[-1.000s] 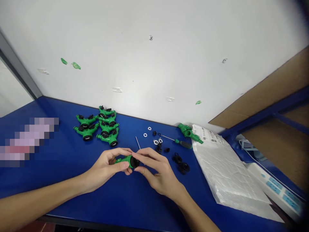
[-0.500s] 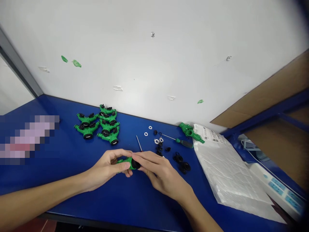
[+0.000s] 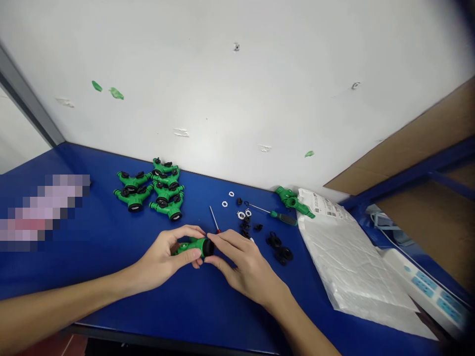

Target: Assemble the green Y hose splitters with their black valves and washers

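Above the table's front part, my left hand point(image 3: 166, 254) is closed around a green plastic hose splitter point(image 3: 195, 245), thumb on the near side and fingers on the far side. A black collar point(image 3: 209, 247) sits on the splitter's right end. My right hand point(image 3: 245, 264) has its fingertips and thumb on either side of this collar, pinching it. Just behind the hands lies a thin screwdriver point(image 3: 214, 219) with a red handle partly hidden. Small black valve parts point(image 3: 245, 225) and white rings point(image 3: 241, 215) are scattered beyond my right hand.
Several green splitters with black levers point(image 3: 135, 200) stand at the back left. More green bodies point(image 3: 293, 202), a green-handled pick point(image 3: 284, 218) and black collars point(image 3: 284, 254) lie to the right. A white padded bag point(image 3: 356, 267) and a power strip point(image 3: 426, 287) occupy the right edge.
My right hand has turned slightly and its thumb and fingers have shifted on the collar, so more of the black collar shows. My left hand keeps hold of the splitter.
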`<act>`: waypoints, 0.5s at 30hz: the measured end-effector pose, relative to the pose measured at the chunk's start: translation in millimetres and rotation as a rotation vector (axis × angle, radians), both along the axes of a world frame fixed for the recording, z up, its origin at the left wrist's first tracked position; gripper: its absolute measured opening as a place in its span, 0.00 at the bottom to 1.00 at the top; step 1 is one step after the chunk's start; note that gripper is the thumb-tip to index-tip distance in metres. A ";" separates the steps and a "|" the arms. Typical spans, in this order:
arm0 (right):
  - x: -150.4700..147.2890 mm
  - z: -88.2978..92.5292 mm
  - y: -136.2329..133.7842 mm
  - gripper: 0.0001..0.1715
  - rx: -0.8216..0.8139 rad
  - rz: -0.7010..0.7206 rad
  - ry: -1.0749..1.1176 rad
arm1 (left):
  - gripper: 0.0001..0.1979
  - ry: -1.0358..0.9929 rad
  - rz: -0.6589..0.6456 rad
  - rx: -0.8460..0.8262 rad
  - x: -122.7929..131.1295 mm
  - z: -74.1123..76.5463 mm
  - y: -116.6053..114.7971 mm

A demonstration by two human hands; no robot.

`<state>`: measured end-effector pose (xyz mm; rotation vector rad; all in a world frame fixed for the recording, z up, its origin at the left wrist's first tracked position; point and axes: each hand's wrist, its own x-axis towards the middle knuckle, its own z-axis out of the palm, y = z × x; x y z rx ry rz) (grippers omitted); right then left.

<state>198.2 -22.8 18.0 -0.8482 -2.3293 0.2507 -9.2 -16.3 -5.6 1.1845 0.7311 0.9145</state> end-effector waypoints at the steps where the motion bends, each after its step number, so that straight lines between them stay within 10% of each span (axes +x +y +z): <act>1: 1.3 1.3 0.2 0.15 -0.024 0.024 -0.012 | 0.13 -0.007 -0.002 -0.014 0.2 0.6 1.1; 15: -3.3 -3.3 -3.1 0.17 0.017 -0.058 0.110 | 0.11 0.052 0.000 0.111 -0.6 2.5 -7.5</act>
